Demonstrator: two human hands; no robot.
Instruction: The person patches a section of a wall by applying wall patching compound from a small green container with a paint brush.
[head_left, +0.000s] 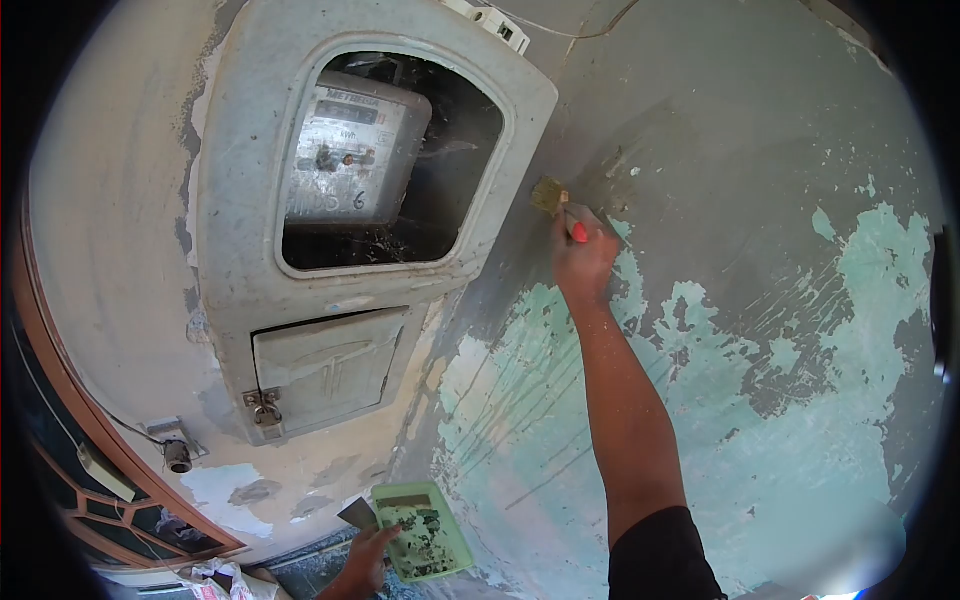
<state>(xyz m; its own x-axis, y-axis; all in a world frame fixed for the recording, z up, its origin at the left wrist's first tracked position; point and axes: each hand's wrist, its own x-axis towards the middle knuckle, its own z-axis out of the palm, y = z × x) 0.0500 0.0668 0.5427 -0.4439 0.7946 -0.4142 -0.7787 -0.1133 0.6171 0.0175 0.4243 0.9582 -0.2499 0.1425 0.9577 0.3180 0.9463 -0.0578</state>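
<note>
Two walls are meeting at a corner: a patchy cream wall [110, 230] is standing on the left, and a grey wall [740, 130] on the right is carrying broad, ragged areas of pale green paint [560, 420], with bare grey showing between them. A brown window frame [150, 487] is curving along the lower left, and a white plastic bag [225, 582] is lying near it. On the cream wall a grey box [240, 180] is housing one electricity meter [340, 160] behind its opening, and one padlock [266, 412] is hanging at its lower door. One light-green tray [456, 530] is holding dark flecks and smears; whether they are wet, I cannot tell. The left hand [365, 562] is gripping the tray's edge, with one dark flat blade [357, 513] sticking up beside it. Well apart from it, the right hand [588, 260] is clamping one brush [547, 194], whose bristles are sitting at the grey wall, just right of the box.
</note>
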